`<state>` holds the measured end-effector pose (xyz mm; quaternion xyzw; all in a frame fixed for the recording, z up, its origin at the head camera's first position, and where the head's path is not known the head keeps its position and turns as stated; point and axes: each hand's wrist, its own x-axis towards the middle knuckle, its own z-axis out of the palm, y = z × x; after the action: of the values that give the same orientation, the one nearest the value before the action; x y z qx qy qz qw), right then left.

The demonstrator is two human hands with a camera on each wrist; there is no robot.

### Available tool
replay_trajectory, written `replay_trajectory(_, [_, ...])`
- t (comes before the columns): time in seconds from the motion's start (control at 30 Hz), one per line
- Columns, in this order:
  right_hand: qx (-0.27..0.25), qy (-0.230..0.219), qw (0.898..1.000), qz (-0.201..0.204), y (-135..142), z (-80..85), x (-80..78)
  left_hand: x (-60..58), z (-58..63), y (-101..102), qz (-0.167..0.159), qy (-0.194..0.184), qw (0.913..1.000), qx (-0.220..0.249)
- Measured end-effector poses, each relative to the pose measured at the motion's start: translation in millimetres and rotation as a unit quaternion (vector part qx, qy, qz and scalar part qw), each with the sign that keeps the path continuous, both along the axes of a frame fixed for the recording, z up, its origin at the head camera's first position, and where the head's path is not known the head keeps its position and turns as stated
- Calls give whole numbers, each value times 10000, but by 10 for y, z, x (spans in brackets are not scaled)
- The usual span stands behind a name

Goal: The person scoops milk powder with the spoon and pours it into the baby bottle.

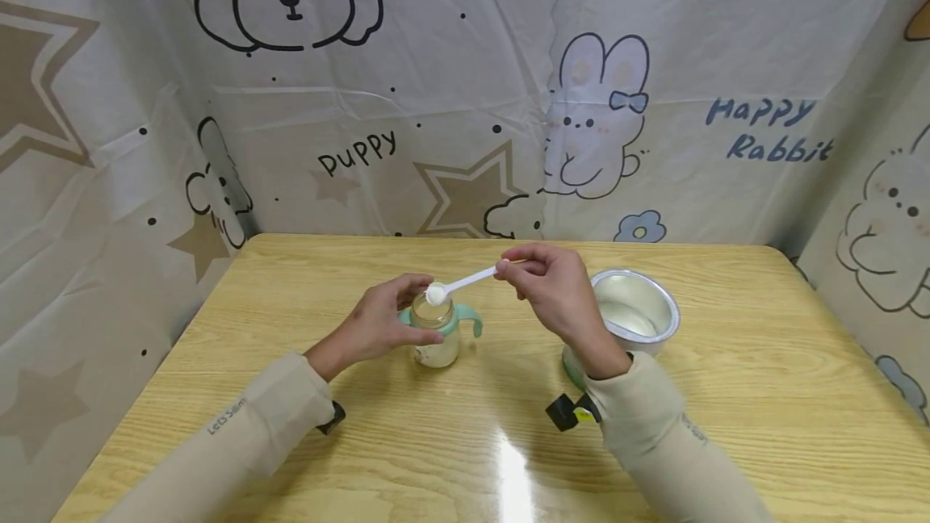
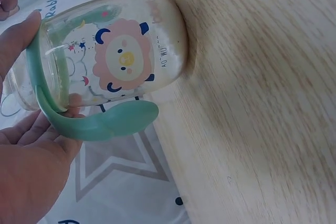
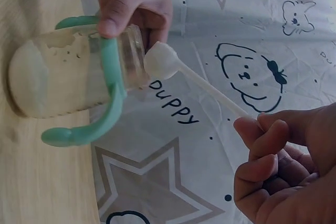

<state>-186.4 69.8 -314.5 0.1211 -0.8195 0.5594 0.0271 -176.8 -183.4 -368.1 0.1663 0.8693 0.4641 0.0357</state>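
A clear baby bottle (image 1: 438, 353) with a mint-green two-handled collar (image 2: 113, 121) stands upright on the table, its mouth uncovered. Pale powder lies in its bottom, and a pink lion print (image 2: 123, 59) shows in the left wrist view. My left hand (image 1: 378, 315) holds the bottle round its neck, thumb on the near side. Between thumb and fingertips, my right hand (image 1: 546, 287) pinches the end of a long-handled white milk powder scoop (image 1: 472, 278). The scoop's bowl (image 3: 161, 60), with white powder in it, is at the bottle's mouth; whether they touch I cannot tell.
To the right stands an open silvery tin (image 1: 667, 321), partly behind my right wrist. The wood-grain table (image 1: 756, 394) ends at a cartoon-printed cloth (image 1: 450, 103) at the back and sides. A black wrist device (image 1: 563, 412) sits by the right cuff.
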Motion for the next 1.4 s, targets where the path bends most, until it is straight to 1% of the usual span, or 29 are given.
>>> replay_trajectory(0.17, [98,81,9998,162,-30,-60,9,-2,5,8,-45,-16,10000,13])
replay_trajectory(0.4, [379,170,9965,732,7,-99,22,3,-12,10,-60,-5,10000,10])
replay_trajectory(0.53, [527,211,9944,889,20,-102,41,4,-23,6,-56,-22,10000,19])
replay_trajectory(0.77, [702,250,9934,869,28,-87,63,3,-20,8,-52,47,10000,-8])
replay_trajectory(1.0, [837,278,9929,797,52,-80,48,-1,-7,1,-35,93,9999,-33])
replay_trajectory(1.23, [648,251,9947,762,96,-73,34,-12,-18,4,-51,118,9999,6])
replay_trajectory(1.4, [503,225,9964,651,142,-37,35,-4,-22,0,-21,89,10000,-21])
